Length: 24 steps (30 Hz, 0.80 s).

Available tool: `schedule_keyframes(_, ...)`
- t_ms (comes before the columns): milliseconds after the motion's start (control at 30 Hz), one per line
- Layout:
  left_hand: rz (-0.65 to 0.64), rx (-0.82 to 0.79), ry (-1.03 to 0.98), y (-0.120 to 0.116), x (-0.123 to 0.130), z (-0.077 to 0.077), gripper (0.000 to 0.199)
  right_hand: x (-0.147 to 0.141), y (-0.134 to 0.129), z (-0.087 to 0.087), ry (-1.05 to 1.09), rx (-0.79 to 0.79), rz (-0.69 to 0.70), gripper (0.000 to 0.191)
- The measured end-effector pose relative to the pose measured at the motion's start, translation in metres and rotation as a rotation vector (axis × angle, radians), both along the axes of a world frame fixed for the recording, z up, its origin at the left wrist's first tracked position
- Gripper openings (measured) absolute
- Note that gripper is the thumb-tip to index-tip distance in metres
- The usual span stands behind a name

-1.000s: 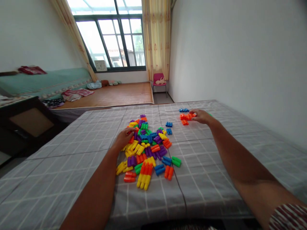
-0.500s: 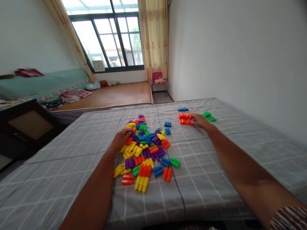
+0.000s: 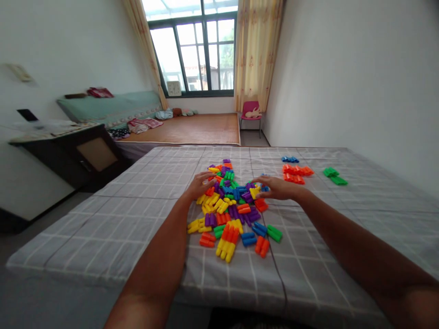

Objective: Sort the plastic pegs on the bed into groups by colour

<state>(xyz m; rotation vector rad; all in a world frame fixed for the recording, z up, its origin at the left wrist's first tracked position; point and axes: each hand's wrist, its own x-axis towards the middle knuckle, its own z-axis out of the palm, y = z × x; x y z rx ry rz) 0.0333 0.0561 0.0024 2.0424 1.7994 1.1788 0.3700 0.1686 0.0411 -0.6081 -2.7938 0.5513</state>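
Grouped by colour at right orange blocks (image 3: 297, 171), green blocks (image 3: 331, 172) and blue blocks (image 3: 290, 159); left most blocks in pile (image 3: 236, 213), apparently unsorted; rested left hand (image 3: 200, 185) at pile's left edge, with grip not discernible; held right hand (image 3: 276, 188) beside yellow block (image 3: 254, 192), with thumb and fingers parted.

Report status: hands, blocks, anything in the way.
Left hand at left side of block pile. Right hand at its right edge. Orange group, green group farther right. Nothing visibly blocking.
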Motion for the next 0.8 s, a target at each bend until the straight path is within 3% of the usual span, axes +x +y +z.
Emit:
schedule_keyframes(67, -0.055, 0.002, 0.091, -0.001, 0.004, 0.002, 0.031, -0.023, -0.009, -0.005, -0.015, 0.011, 0.110, 0.062)
schedule_keyframes(167, -0.049, -0.036, 0.169, -0.002, 0.001, 0.001, 0.025, -0.051, -0.010, -0.010, 0.028, 0.056, 0.160, 0.052)
schedule_keyframes(367, 0.266, -0.118, 0.138, -0.003, -0.021, -0.006, 0.022, -0.112, 0.008, -0.006, 0.072, -0.008, 0.132, 0.032)
schedule_keyframes(533, 0.445, -0.159, 0.024, -0.005, -0.033, -0.009, 0.030, -0.163, 0.017, -0.012, 0.033, 0.136, 0.056, 0.035)
schedule_keyframes(633, 0.479, -0.187, -0.066, -0.007, -0.037, -0.008, 0.037, -0.167, 0.014, -0.017, -0.005, 0.110, 0.200, 0.040)
schedule_keyframes(733, 0.498, -0.192, -0.135, -0.007, -0.039, -0.006, 0.038, -0.148, 0.016, -0.014, 0.006, 0.073, 0.372, 0.039)
schedule_keyframes(800, 0.492, -0.193, -0.152, -0.007, -0.039, -0.006, 0.038, -0.133, 0.022, -0.010, -0.002, 0.053, 0.388, 0.035)
